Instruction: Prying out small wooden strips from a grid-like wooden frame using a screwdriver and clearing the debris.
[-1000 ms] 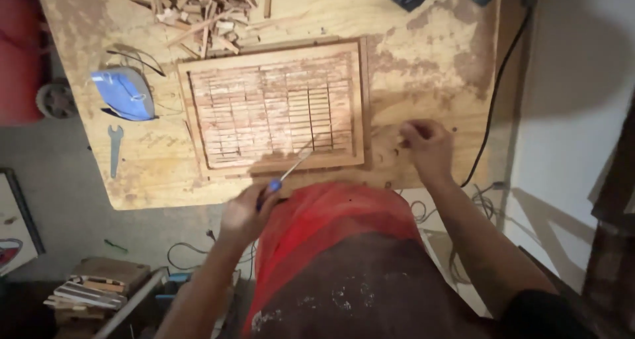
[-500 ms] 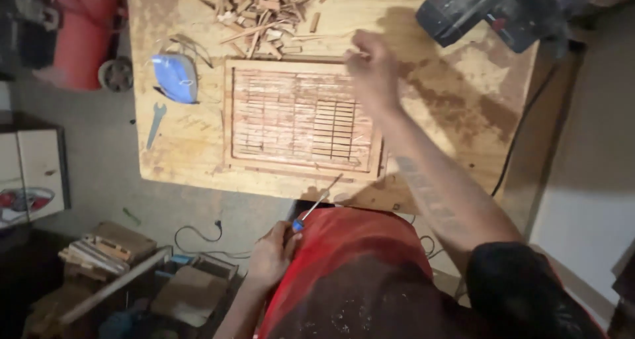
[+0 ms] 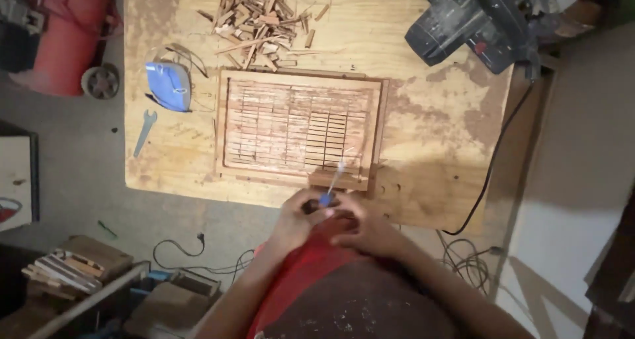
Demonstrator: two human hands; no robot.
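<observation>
Pulled back from the far edge of the frame half a second ago, right hand (image 3: 370,230) now meets left hand (image 3: 301,221) at the near edge of the plywood worktable (image 3: 430,134), just in front of the red-shirted lap.

Head view: left hand curled shut around the blue handle of a slim tool (image 3: 329,190), a screwdriver or fine chisel by the look of it, shaft angled up toward the slatted wooden frame (image 3: 301,126); tip blurred, resting at or just above the frame's near rail. Right hand cupped close against the left, fingers half bent; cannot tell whether it grips the handle or only steadies it.

Judged best done with the tip kept low along the slat grain, both wrists braced on the table edge, light pressure only, since thin slats would likely split.

Counted: one slatted frame, one hand tool, one blue dust mask (image 3: 169,85), one small spanner (image 3: 143,131), one power saw (image 3: 473,23) with black cord, one red wheeled canister (image 3: 69,41), one heap of wood offcuts (image 3: 261,15), too many to number.
</observation>
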